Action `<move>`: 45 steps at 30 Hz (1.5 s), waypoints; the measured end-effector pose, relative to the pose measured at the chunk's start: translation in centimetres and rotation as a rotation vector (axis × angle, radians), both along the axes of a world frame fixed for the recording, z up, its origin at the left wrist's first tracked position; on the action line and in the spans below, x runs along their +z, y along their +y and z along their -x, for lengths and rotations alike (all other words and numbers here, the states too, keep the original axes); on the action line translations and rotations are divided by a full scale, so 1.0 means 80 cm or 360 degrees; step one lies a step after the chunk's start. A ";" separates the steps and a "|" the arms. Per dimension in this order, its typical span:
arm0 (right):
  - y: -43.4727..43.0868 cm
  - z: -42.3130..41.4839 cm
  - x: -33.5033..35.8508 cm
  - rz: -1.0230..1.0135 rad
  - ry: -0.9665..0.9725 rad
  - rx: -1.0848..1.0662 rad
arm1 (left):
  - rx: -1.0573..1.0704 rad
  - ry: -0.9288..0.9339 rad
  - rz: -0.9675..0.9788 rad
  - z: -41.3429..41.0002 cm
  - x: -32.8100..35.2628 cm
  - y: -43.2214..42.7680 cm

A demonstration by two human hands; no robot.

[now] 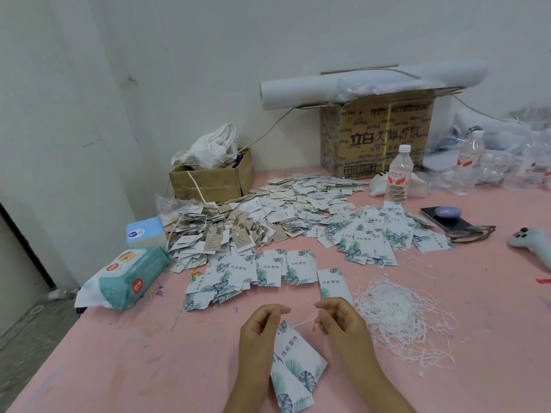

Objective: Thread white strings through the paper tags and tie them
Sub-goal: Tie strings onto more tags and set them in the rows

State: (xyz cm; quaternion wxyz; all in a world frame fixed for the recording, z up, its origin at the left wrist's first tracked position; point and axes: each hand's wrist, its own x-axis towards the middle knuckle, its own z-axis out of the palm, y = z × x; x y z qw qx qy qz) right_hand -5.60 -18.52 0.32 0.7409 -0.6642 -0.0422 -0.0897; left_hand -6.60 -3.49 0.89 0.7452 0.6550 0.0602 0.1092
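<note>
My left hand holds the top of a small bunch of white paper tags printed with green leaves, which hang down towards me. My right hand pinches a thin white string that runs from the tags' top corner up past my fingers. A loose heap of white strings lies on the pink table just right of my right hand. Rows of leaf-printed tags lie beyond my hands, and a large pile of tags spreads behind them.
A wet-wipes pack and a tissue box sit at the left edge. Two cardboard boxes stand at the back wall. A water bottle, a phone and several more bottles occupy the right.
</note>
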 end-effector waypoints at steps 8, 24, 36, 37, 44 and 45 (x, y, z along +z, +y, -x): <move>-0.004 -0.012 -0.013 -0.0138 0.0062 -0.0128 | -0.0047 0.0008 -0.0233 -0.003 -0.006 -0.003; -0.004 -0.016 -0.017 -0.0221 0.0141 -0.0101 | -0.0216 -0.0097 -0.0449 -0.001 -0.008 -0.008; 0.005 0.000 0.000 -0.0171 0.0082 0.0038 | -0.0246 -0.0189 -0.0561 -0.005 -0.019 -0.007; 0.005 0.000 0.000 -0.0185 0.0093 0.0035 | -0.0243 -0.0192 -0.0562 -0.006 -0.019 -0.007; 0.006 0.001 0.002 -0.0240 0.0077 0.0065 | -0.0257 -0.0200 -0.0568 -0.007 -0.020 -0.006; 0.006 0.002 0.003 -0.0247 0.0068 0.0056 | -0.0261 -0.0203 -0.0574 -0.006 -0.020 -0.007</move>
